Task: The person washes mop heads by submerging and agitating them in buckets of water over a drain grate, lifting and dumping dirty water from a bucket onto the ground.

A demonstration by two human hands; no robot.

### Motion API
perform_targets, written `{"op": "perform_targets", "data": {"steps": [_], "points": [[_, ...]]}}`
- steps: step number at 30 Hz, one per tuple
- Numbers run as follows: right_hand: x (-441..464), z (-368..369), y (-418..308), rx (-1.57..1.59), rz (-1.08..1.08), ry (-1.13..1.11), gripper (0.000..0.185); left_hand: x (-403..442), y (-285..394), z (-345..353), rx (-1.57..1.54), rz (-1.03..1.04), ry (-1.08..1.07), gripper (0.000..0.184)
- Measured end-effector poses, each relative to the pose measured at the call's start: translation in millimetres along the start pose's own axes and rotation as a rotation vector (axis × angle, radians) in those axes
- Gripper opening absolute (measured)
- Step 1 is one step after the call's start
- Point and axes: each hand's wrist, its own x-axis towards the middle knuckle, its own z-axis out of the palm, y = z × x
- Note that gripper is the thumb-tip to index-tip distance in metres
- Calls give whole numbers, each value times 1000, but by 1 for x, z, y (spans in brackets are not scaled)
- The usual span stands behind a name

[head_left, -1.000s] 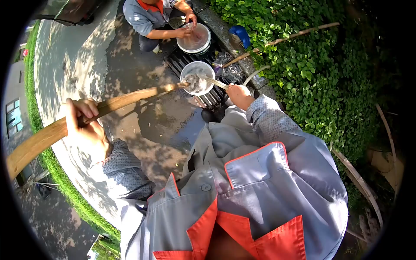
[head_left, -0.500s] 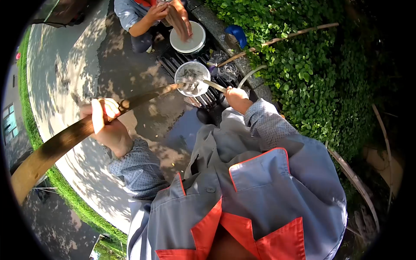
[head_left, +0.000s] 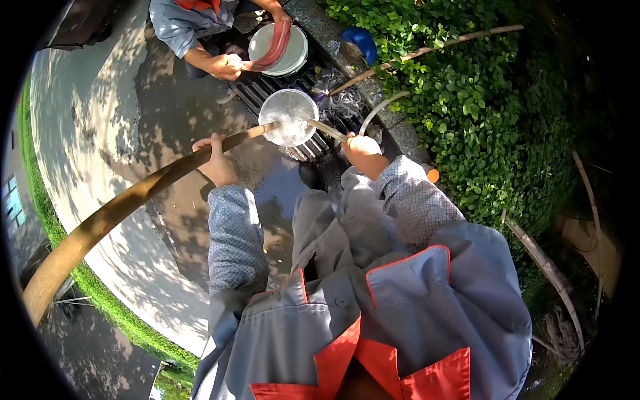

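My left hand (head_left: 217, 160) is wrapped round a long wooden pole (head_left: 120, 203), whose far end reaches into a white bucket (head_left: 289, 101). Pale, wet material and water (head_left: 289, 128) fill the inside of that bucket, too blurred to make out. In my right hand (head_left: 363, 152) is a pale hose (head_left: 327, 129), its end at the bucket's right rim. The bucket stands on a dark drain grate (head_left: 307, 152).
A co-worker (head_left: 193, 30) at the top holds a reddish wet cloth (head_left: 273, 53) over a second white bucket (head_left: 297, 37). Green hedge (head_left: 467, 113) lines the right, with a blue object (head_left: 360, 43) and a thin branch (head_left: 427, 51) by the kerb.
My left hand has moved right and further along the pole towards the bucket. The co-worker's hands have spread, with the cloth stretched between them. The whole view has shifted slightly.
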Motion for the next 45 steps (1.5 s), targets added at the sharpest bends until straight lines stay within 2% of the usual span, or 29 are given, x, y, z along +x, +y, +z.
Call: {"op": "perform_targets", "data": {"steps": [1,3,5,7,9,10,13,14,18,21,22,25,29,30,33,36,40,44,45], "points": [[-4,-3,-4,4,58,-16,26,-10,-4,-1,12,-10,-35,16],[-14,-8,-13,-59,136,-65,26,-9,-60,-18,142,3,-87,16],[-28,-2,-18,95,254,-59,26,-11,-110,-22,-22,69,-121,15],[-44,-11,-26,108,233,-74,30,-13,-97,-17,-62,-26,-119,13],[-65,-2,-28,171,254,-55,31,-23,-45,-17,52,-14,-195,13],[-76,-2,-31,102,181,-24,31,-28,-30,-19,-20,63,-226,15],[-110,1,-44,-235,84,173,29,-37,30,-39,-237,56,-256,19],[-120,11,-43,-421,70,226,27,-41,52,-44,-262,121,-266,20],[-140,19,-26,-201,186,94,27,-76,169,-58,-356,258,-352,24],[-164,12,-2,-364,80,135,27,-116,242,-67,-372,353,-457,29],[-168,7,6,-254,113,118,28,-130,265,-69,-358,412,-514,31],[-179,-9,24,-241,210,14,28,-174,330,-73,-295,513,-660,35],[-194,-8,54,-305,152,188,29,-207,413,-94,-311,584,-764,31],[-197,-8,60,-293,79,402,19,-201,435,-113,-317,582,-817,26],[-201,-3,77,-163,54,472,22,-225,479,-141,-269,672,-852,25],[-207,-21,79,-43,21,419,24,-246,495,-154,-241,715,-829,25],[-198,-13,86,-20,139,206,24,-256,480,-146,-234,726,-800,24],[-194,-10,86,-16,155,147,24,-244,386,-106,-315,652,-695,25],[-193,-8,86,-7,148,150,24,-233,350,-95,-331,614,-764,25]]}}
